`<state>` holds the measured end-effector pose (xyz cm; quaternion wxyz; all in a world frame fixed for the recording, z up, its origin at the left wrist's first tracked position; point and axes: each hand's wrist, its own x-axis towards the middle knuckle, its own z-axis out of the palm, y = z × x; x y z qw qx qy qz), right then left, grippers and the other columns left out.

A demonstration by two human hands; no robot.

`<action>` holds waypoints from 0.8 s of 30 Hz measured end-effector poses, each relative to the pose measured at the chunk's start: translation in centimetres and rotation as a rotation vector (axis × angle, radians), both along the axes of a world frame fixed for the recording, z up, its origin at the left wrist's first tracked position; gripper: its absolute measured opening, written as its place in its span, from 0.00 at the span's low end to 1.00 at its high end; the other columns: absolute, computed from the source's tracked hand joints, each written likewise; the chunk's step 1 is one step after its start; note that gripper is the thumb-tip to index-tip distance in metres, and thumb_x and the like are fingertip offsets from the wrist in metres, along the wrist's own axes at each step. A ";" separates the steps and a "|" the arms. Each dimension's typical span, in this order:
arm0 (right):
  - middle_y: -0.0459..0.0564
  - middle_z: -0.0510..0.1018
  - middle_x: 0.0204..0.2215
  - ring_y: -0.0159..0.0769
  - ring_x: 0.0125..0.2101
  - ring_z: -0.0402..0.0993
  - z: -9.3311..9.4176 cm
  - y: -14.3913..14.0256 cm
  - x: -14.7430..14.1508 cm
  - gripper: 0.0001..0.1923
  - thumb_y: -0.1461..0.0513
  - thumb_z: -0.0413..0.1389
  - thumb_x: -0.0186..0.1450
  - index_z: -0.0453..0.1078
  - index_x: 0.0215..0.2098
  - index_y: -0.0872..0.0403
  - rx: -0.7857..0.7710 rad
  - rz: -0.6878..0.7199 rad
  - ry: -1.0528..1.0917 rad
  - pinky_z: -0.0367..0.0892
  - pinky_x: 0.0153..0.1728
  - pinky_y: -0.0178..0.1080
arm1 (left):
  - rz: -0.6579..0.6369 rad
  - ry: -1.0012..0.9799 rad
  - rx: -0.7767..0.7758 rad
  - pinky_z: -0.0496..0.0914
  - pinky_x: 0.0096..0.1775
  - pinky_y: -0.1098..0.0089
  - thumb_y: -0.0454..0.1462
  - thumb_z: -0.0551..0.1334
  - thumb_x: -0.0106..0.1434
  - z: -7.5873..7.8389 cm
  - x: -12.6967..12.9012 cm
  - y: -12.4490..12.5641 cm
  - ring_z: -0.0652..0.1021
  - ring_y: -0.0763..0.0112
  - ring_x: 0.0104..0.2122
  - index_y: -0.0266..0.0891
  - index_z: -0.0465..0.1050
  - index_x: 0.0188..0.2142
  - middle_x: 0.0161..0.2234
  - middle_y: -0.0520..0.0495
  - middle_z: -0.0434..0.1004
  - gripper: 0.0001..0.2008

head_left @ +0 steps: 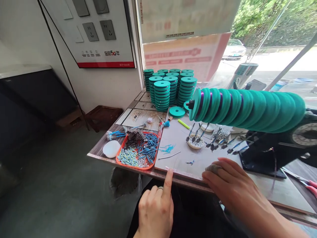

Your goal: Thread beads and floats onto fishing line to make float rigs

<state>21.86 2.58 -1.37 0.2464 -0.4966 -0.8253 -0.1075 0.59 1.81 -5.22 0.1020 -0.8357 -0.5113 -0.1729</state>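
A table (178,135) stands against a white wall and a window, with a grey floor to the left and a street with a parked car outside. At the far side are stacks of teal spools (170,87), and one loose spool (176,112) lies in front of them. To the right, a black machine (274,148) carries a long row of spools (247,105) on its spindle. Near the left edge sits an orange tray (137,150) of small blue and pale parts, with a white disc (111,148) beside it. A small dish (195,142) holds beads and hooks.

The left hand (156,208) is mostly curled, its forefinger stretched out and touching the table's near edge. The right hand (235,188) lies flat on the table, fingers loosely together, covering a small grey thing (213,168); whether it grips it, I cannot tell.
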 end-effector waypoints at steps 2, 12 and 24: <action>0.50 0.76 0.26 0.41 0.33 0.69 0.0 -0.1 0.3 0.19 0.66 0.40 0.69 0.71 0.29 0.54 -0.017 0.023 -0.034 0.63 0.39 0.41 | 0.021 0.005 0.001 0.62 0.27 0.68 0.25 0.54 0.57 0.1 0.1 -0.1 0.68 0.70 0.20 0.36 0.51 0.61 0.19 0.57 0.66 0.32; 0.50 0.75 0.26 0.42 0.34 0.70 0.7 -0.4 0.9 0.16 0.73 0.43 0.62 0.71 0.30 0.55 -0.079 0.048 -0.078 0.68 0.33 0.39 | 0.020 0.019 0.021 0.62 0.27 0.68 0.26 0.52 0.58 0.1 0.1 0.1 0.67 0.69 0.18 0.36 0.51 0.60 0.19 0.57 0.64 0.30; 0.52 0.79 0.29 0.41 0.39 0.72 1.6 -0.7 1.2 0.21 0.75 0.41 0.63 0.74 0.30 0.55 0.043 0.055 -0.128 0.71 0.38 0.39 | 0.026 0.034 0.020 0.62 0.27 0.70 0.26 0.52 0.59 0.0 0.1 0.1 0.66 0.70 0.18 0.37 0.47 0.62 0.18 0.57 0.65 0.32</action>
